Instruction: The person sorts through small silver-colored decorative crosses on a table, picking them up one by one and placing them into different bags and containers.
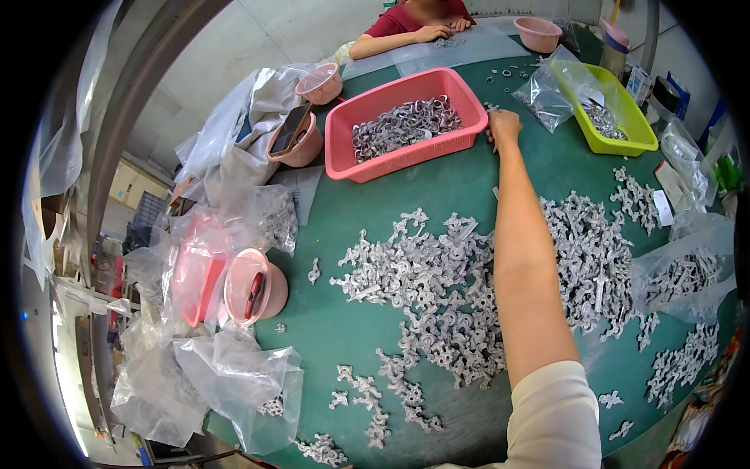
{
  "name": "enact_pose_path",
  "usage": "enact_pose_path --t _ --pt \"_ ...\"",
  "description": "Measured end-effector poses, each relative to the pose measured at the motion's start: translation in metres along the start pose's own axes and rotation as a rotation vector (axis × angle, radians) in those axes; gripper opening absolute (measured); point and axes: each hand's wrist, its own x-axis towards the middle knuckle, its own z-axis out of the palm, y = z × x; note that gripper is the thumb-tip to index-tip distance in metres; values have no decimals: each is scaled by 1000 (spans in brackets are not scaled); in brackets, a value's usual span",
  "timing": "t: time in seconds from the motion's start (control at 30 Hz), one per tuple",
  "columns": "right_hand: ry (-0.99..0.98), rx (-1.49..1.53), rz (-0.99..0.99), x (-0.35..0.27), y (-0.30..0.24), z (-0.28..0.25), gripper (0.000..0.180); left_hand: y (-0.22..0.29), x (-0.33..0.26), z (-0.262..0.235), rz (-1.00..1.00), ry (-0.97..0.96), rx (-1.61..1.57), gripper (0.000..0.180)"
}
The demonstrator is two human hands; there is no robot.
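Observation:
My right arm stretches far across the green table, and my right hand point(505, 128) is at the right end of a pink plastic basket point(406, 165). Its fingers are curled down beside the basket's wall, and what they hold, if anything, is hidden. A small grey metal piece shows just past the fingertips. Inside the basket lie many silvery metal rings point(406, 125). Under and around my forearm spreads a large heap of small grey metal castings point(437, 273), with another heap point(582, 258) to its right. My left hand is out of view.
Across the table a person's hands point(445, 30) handle small parts on a plastic sheet. A yellow-green basket point(598, 147) stands at the far right. Pink bowls point(273, 293) and clear plastic bags point(250, 375) crowd the left edge. A bag of castings point(687, 277) lies at right.

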Motion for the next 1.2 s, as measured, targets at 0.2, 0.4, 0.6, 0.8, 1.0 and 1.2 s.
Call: enact_pose_path --t 0.2,0.4,0.6,0.8,1.0,1.2 --pt "129 -82 -144 -4 0 -12 34 32 12 29 -52 251 82 15" --pt "47 -19 -75 -9 -1 -3 27 48 13 25 18 212 235 13" --pt "110 -47 -106 -10 0 -4 23 40 10 26 -157 237 100 15" --pt "53 -98 -30 2 -3 -7 21 33 9 8 -196 49 203 14" --pt "-92 -48 67 21 -3 -8 19 -3 1 15 -4 228 443 11" --pt "-234 -55 59 34 9 11 19 36 5 23 -139 260 347 10"
